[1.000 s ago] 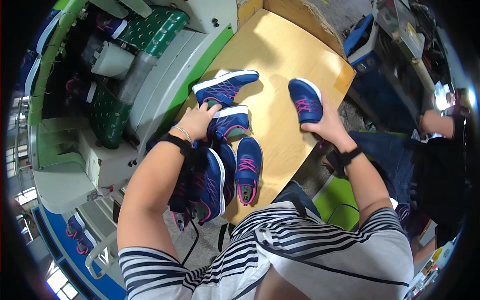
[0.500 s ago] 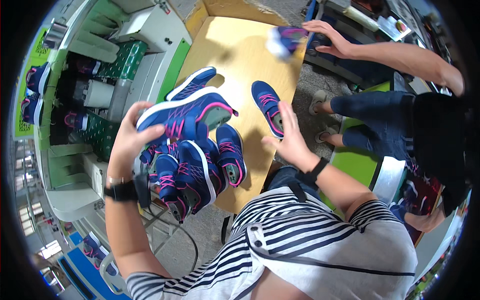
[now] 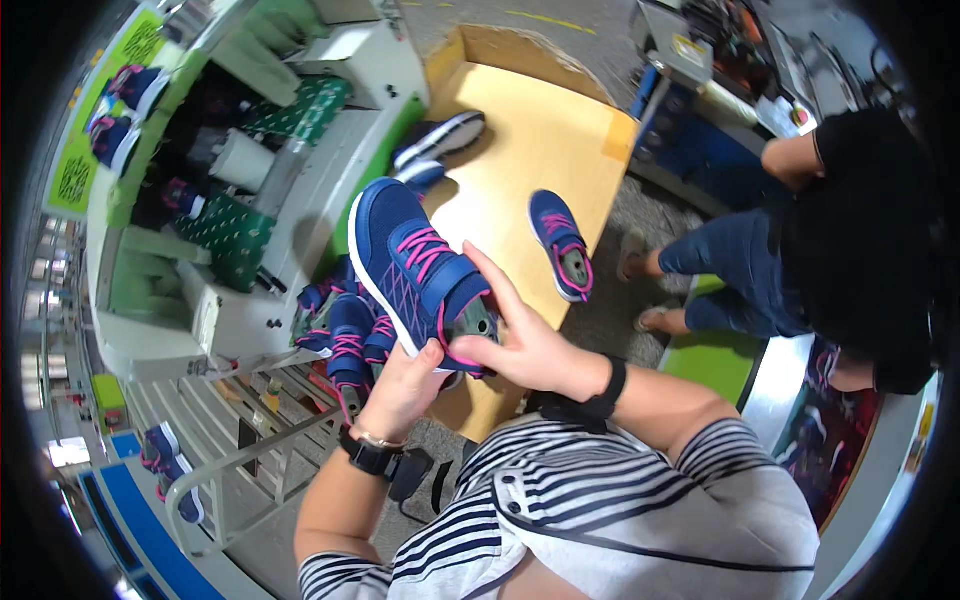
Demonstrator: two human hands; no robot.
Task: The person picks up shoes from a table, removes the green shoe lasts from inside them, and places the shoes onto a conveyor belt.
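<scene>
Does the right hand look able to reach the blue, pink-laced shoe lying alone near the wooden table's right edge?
Probably yes: that lone shoe is close by, with nothing visible between, though the right hand grips another blue, pink-laced, white-soled shoe.

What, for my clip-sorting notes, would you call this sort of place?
Most likely a shoe factory: several look-alike blue-and-pink shoes around a wooden table, a large machine with a dotted green belt, and a co-worker nearby.
</scene>
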